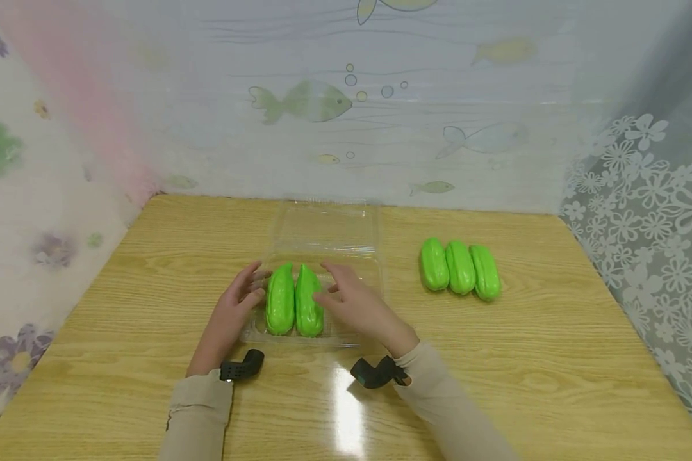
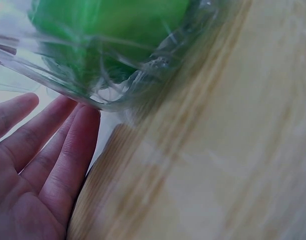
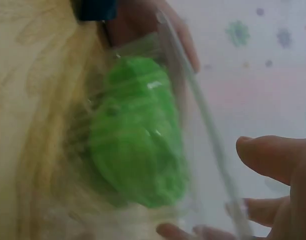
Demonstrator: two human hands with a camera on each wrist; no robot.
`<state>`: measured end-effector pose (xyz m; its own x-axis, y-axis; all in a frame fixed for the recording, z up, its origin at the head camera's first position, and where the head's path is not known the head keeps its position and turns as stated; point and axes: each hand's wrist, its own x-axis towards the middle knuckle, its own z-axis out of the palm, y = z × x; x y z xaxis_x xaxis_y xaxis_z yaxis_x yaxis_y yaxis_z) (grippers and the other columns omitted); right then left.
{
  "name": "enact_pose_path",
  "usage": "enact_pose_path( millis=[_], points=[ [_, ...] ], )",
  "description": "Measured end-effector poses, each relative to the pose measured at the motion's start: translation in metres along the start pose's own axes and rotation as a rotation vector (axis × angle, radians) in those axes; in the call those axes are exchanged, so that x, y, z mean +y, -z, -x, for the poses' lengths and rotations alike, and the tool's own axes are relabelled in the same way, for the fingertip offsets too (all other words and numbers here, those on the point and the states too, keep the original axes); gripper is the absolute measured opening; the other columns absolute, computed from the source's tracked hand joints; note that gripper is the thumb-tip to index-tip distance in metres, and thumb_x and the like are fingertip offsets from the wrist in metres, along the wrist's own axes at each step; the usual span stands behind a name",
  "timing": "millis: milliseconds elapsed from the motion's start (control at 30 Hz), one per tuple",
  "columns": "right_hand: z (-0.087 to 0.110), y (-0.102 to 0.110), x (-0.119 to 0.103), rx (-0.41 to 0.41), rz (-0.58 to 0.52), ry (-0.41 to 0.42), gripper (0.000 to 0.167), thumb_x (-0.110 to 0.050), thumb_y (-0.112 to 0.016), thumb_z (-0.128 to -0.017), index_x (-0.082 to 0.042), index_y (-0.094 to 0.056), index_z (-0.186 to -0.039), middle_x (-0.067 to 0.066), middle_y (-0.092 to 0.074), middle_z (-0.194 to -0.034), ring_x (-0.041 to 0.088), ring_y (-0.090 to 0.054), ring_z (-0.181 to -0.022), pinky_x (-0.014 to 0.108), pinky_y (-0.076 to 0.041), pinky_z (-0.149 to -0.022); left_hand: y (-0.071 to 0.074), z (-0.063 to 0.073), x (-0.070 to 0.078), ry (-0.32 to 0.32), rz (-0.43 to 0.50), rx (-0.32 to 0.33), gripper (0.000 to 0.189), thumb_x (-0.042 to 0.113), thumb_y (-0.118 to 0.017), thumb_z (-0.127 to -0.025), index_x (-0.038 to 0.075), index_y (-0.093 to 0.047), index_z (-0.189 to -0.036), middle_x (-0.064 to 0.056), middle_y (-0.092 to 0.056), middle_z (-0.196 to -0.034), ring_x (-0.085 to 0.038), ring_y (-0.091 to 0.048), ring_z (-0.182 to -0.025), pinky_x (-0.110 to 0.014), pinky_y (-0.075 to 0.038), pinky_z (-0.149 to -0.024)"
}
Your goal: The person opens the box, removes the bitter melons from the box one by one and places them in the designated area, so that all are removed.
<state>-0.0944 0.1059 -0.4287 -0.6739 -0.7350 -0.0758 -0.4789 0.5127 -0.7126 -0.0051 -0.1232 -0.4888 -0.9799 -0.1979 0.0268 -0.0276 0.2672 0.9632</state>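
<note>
A clear plastic clamshell box [image 1: 346, 320] lies with its lid [image 1: 327, 227] folded back toward the wall. Two glossy green pod-shaped pieces, a left one [image 1: 280, 299] and a right one [image 1: 309, 301], lie side by side in its left part. My left hand [image 1: 239, 301] is at the box's left side, fingers spread loosely; in the left wrist view its fingertips [image 2: 88, 117] are right at the clear plastic wall. Over the box's right part, my right hand [image 1: 354, 304] has thumb and fingers apart, its thumb overlapping the right piece in the head view. The right wrist view is blurred.
Three more green pieces [image 1: 460, 267] lie in a row on the wooden table [image 1: 553, 358], right of the box. A fish-patterned curtain [image 1: 219, 141] hangs along the table's back edge. Flowered sheets stand at left and right. Each wrist wears a black camera [image 1: 371, 372].
</note>
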Motion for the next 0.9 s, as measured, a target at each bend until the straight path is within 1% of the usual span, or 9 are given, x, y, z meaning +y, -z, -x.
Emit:
enact_pose_path(
  millis=[100,200,333,433,500,700,767,900],
  points=[
    [-0.001,-0.012,-0.001,0.005,0.031,0.011,0.064,-0.044,-0.046,-0.089,-0.016,-0.022,-0.141,0.006,-0.029,-0.138,0.021,-0.050,-0.108,0.035,-0.045,-0.080,0.000,-0.001,-0.003,-0.002,-0.007,0.005,0.050,0.025,-0.044,-0.094,0.027,-0.026,-0.141,-0.003,-0.039,-0.135,-0.024,-0.038,-0.120,-0.051,-0.026,-0.098],
    [-0.001,-0.020,-0.002,-0.005,0.106,0.023,0.064,-0.044,-0.045,-0.090,-0.015,-0.022,-0.142,0.008,-0.027,-0.139,0.025,-0.048,-0.110,0.037,-0.044,-0.083,-0.001,-0.001,-0.005,-0.007,-0.013,0.004,0.050,0.027,-0.045,-0.094,0.027,-0.026,-0.140,-0.004,-0.039,-0.135,-0.023,-0.039,-0.120,-0.050,-0.026,-0.098],
    [-0.001,-0.025,-0.003,-0.018,0.184,0.041,0.063,-0.043,-0.047,-0.089,-0.016,-0.024,-0.141,0.012,-0.024,-0.141,0.029,-0.048,-0.110,0.040,-0.045,-0.082,-0.001,-0.002,-0.005,-0.020,-0.015,0.003,0.050,0.026,-0.045,-0.093,0.025,-0.027,-0.140,-0.005,-0.040,-0.134,-0.024,-0.040,-0.119,-0.050,-0.027,-0.098],
    [-0.001,-0.025,-0.003,-0.023,0.204,0.067,0.063,-0.042,-0.049,-0.088,-0.020,-0.024,-0.142,0.014,-0.023,-0.142,0.029,-0.052,-0.105,0.039,-0.047,-0.077,-0.001,-0.003,-0.005,-0.021,-0.009,0.003,0.050,0.025,-0.045,-0.094,0.026,-0.027,-0.140,-0.005,-0.040,-0.134,-0.023,-0.040,-0.119,-0.050,-0.027,-0.098],
    [-0.001,-0.026,-0.003,-0.030,0.222,0.078,0.063,-0.043,-0.050,-0.088,-0.023,-0.025,-0.142,0.015,-0.021,-0.142,0.028,-0.052,-0.104,0.038,-0.047,-0.076,-0.001,-0.003,-0.005,-0.017,-0.006,0.003,0.050,0.025,-0.045,-0.094,0.027,-0.027,-0.140,-0.004,-0.040,-0.134,-0.023,-0.040,-0.119,-0.050,-0.027,-0.098],
    [-0.002,-0.028,-0.003,-0.055,0.259,0.088,0.060,-0.047,-0.052,-0.086,-0.029,-0.030,-0.139,0.013,-0.015,-0.145,0.029,-0.045,-0.114,0.039,-0.045,-0.081,-0.001,-0.005,-0.005,-0.013,0.004,0.002,0.050,0.026,-0.045,-0.094,0.027,-0.026,-0.140,-0.002,-0.040,-0.135,-0.021,-0.040,-0.119,-0.049,-0.028,-0.097],
    [-0.003,-0.029,-0.002,-0.057,0.269,0.089,0.060,-0.048,-0.052,-0.085,-0.030,-0.031,-0.139,0.013,-0.015,-0.145,0.029,-0.043,-0.116,0.040,-0.045,-0.083,-0.001,-0.005,-0.005,-0.017,0.011,0.002,0.050,0.024,-0.045,-0.094,0.027,-0.027,-0.140,-0.002,-0.040,-0.134,-0.021,-0.041,-0.119,-0.048,-0.029,-0.097],
    [-0.005,-0.030,-0.001,-0.042,0.288,0.096,0.059,-0.049,-0.053,-0.084,-0.029,-0.036,-0.136,0.013,-0.017,-0.144,0.029,-0.043,-0.116,0.041,-0.045,-0.081,0.000,-0.006,-0.005,-0.026,0.018,0.001,0.050,0.023,-0.044,-0.094,0.026,-0.027,-0.140,-0.002,-0.041,-0.134,-0.021,-0.041,-0.119,-0.048,-0.030,-0.097]
  ],
)
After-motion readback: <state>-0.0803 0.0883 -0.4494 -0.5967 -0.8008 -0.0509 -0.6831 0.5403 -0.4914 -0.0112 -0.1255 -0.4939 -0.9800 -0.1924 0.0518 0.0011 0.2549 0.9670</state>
